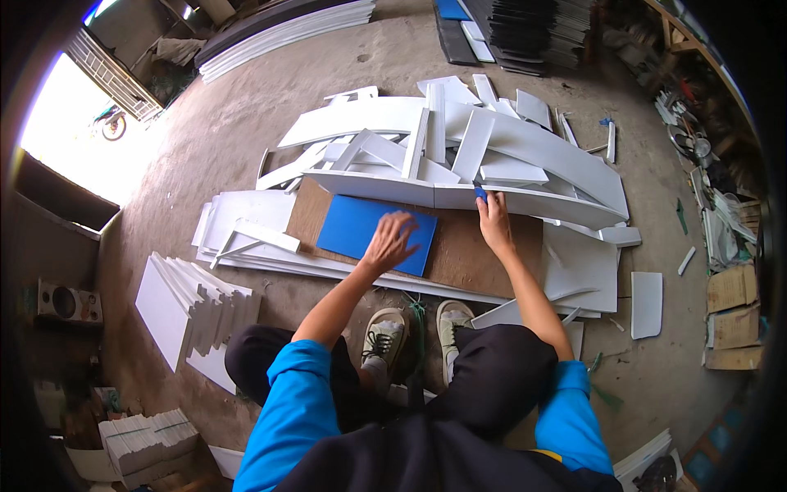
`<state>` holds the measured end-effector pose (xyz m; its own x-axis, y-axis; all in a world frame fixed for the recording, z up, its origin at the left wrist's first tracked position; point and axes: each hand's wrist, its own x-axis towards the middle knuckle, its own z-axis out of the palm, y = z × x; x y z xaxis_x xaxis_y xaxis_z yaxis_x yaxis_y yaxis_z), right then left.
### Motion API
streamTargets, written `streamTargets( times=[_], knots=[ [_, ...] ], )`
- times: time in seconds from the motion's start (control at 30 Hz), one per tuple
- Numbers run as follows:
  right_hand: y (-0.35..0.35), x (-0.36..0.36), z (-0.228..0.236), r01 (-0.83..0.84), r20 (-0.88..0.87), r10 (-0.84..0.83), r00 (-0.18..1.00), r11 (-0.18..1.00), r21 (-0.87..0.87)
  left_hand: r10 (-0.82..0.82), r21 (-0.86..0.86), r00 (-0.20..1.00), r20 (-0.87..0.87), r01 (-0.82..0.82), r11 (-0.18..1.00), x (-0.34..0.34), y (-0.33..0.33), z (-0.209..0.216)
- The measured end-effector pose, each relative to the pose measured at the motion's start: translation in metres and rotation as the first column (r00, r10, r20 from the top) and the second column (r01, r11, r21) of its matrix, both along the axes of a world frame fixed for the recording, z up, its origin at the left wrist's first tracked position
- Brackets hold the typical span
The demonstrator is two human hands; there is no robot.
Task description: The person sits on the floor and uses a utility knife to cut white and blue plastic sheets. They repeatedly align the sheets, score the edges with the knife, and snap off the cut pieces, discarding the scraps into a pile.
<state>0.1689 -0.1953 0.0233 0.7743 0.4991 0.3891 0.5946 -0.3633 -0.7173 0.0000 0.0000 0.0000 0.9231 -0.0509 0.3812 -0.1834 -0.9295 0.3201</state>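
A blue rectangular sheet (352,230) lies flat on a brown board (484,254) in front of me. Over the sheet's right part is my left hand (388,241), open, its fingers apart and a little blurred; whether it touches the sheet I cannot tell. Near the board's far edge my right hand (493,220) is closed on a small blue object (480,193), whose kind is mostly hidden by the fingers. Just behind it, a long white panel (393,187) runs across the far side of the board, close to the right fingertips.
White offcuts (471,148) lie in a loose heap beyond the board. White sheets (582,266) lie beneath it. A stack of notched white pieces (193,307) stands at my left. Cardboard (732,307) is at the right edge, and dark stacked sheets (525,37) are far back.
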Motion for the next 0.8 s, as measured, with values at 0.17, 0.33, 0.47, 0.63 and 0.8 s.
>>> streamTargets(
  times=[0.17, 0.33, 0.47, 0.63, 0.8],
  knots=[
    [-0.011, 0.000, -0.006, 0.022, 0.047, -0.022, 0.999, 1.000, -0.003, 0.215, 0.170, 0.968, 0.130, -0.236, 0.957, 0.062, -0.002, 0.079],
    [-0.005, 0.013, 0.005, 0.059, 0.170, -0.078, 0.982, 0.992, 0.114, 0.157, 0.180, 0.988, -0.004, -0.154, 0.972, 0.086, 0.020, 0.074],
    [-0.012, 0.038, 0.013, 0.114, 0.262, -0.150, 0.953, 0.983, 0.145, 0.068, 0.186, 0.996, 0.051, -0.077, 0.980, 0.092, 0.003, 0.075],
    [-0.007, 0.075, 0.048, 0.083, 0.279, -0.148, 0.949, 0.969, 0.232, -0.041, 0.151, 0.990, 0.136, 0.020, 0.988, 0.105, -0.024, 0.090],
    [-0.010, 0.099, 0.043, 0.100, 0.085, -0.117, 0.990, 0.978, 0.183, -0.028, 0.159, 0.995, 0.091, 0.013, 0.987, 0.125, -0.059, 0.089]
  ],
)
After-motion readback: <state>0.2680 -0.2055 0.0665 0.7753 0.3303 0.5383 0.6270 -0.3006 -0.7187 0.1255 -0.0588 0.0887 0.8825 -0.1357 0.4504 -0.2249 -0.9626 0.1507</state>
